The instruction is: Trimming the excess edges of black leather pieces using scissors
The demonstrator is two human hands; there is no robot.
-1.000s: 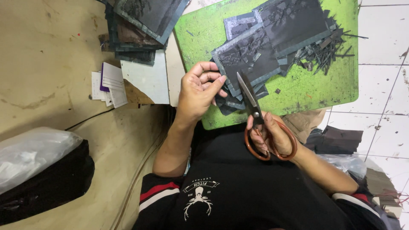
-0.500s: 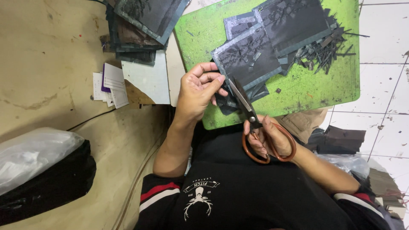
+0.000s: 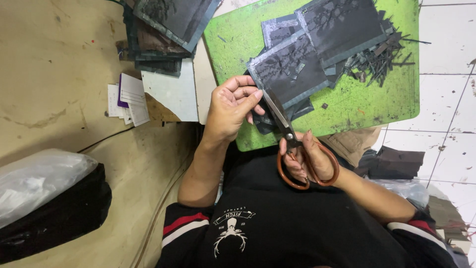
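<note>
My left hand (image 3: 230, 106) pinches a small dark fabric piece (image 3: 265, 121) at the near edge of a green cutting board (image 3: 357, 106). My right hand (image 3: 307, 159) grips orange-handled scissors (image 3: 290, 141), whose metal blades point up and left and meet the piece beside my left fingers. Several dark mesh-like rectangles with grey borders (image 3: 290, 67) lie stacked on the board just beyond the blades. Thin dark offcut strips (image 3: 379, 59) are heaped at the board's right.
A pile of dark panels (image 3: 163, 27) sits on the tan surface at upper left, with white cards (image 3: 126, 97) and a pale board (image 3: 173, 92) below. A clear plastic bag on a black bag (image 3: 44, 198) lies lower left. Dark scraps (image 3: 396, 161) rest on white floor tiles.
The scissors have shifted left and closer to my left hand, the blades now at the held piece. My left hand has barely moved.
</note>
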